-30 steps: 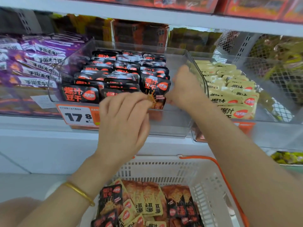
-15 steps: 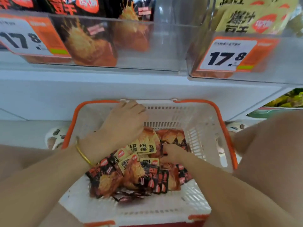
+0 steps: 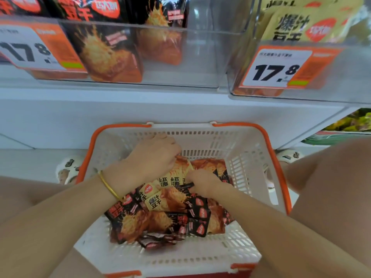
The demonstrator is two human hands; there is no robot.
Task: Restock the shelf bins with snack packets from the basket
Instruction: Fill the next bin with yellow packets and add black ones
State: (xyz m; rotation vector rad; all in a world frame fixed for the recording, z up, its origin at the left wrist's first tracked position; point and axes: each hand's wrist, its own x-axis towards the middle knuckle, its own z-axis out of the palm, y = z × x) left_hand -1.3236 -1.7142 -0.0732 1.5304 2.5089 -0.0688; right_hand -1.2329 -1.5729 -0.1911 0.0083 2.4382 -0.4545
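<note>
White shelving (image 3: 180,109) fills the upper frame above our basket (image 3: 251,161). At centre, our right hand (image 3: 202,182) pinches a black packet (image 3: 185,186). Our left hand (image 3: 154,157) curls down onto the heap of snack packets (image 3: 160,203), fingertips hidden, so we cannot tell its grip. We judge this the pickup step; next, we lift a packet to the clear bins (image 3: 200,57) at top.

white slotted plastic basket with orange handles (image 3: 247,169) is placed below the white flat shelf (image 3: 140,109) | heaped black and yellow foil snack packets (image 3: 160,219) are held in it | clear plastic left bin (image 3: 200,57) and right bin (image 3: 353,81) are set abreast on the shelf
</note>
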